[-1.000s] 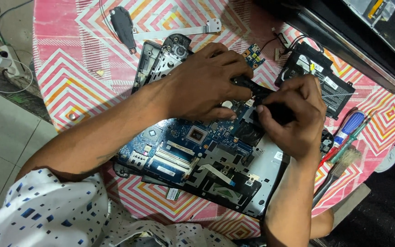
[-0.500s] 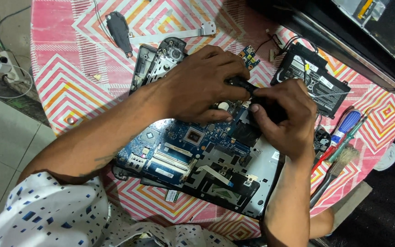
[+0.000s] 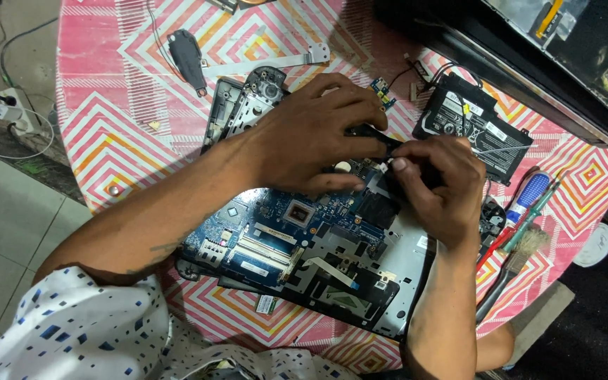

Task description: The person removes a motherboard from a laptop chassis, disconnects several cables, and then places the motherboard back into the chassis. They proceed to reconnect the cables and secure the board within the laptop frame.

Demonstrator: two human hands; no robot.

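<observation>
Fingers of both hands, left hand [image 3: 311,137] and right hand [image 3: 438,186], pinch a black part [image 3: 374,135] over the motherboard [image 3: 283,229].

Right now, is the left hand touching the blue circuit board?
Touching. The head view shows the left hand lying across the blue circuit board, its thumb pressed flat against the board's top edge.

Both hands cover the top of the blue laptop motherboard [image 3: 276,232], so whatever the right hand [image 3: 438,190] pinches is hidden. Black laptop lid [image 3: 529,63] runs off-frame.

head view, close, straight down on table [image 3: 107,84]
</observation>
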